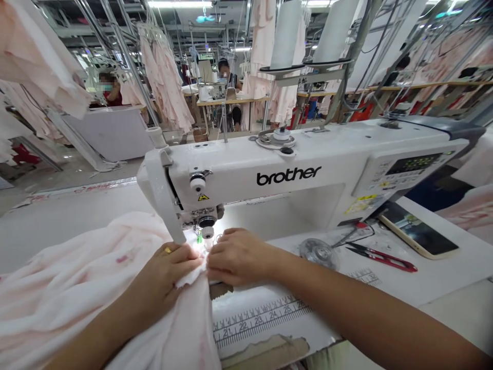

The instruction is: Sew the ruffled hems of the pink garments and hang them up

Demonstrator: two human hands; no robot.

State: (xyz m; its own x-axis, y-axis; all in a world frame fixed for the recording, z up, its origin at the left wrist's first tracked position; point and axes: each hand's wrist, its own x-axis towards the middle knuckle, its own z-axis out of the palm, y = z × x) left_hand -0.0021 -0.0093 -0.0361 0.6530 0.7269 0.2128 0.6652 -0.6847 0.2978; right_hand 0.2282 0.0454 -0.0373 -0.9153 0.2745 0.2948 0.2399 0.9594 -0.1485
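Observation:
A white sewing machine [239, 169] marked "brother" stands across the middle of the view, its lamp lighting the needle area. Pale pink fabric [127, 246] with small darker pink marks spreads over the left of the table and runs up to the needle. Left of the needle, my left hand [169, 267] has its fingers closed on the fabric edge; a yellow ring shows on one finger. Just right of the needle, my right hand [236, 257] is curled, its fingertips closed at the same fabric edge. Glare and fingers hide the needle point and presser foot.
Right of the machine arm lie red-handled thread snips [381, 256], a phone [418, 228] and a clear round bobbin-like disc [319, 253]. A printed ruler [262, 318] runs along the front edge. Thread cones [287, 36] stand behind; people sit at other machines among hanging pink garments [162, 77].

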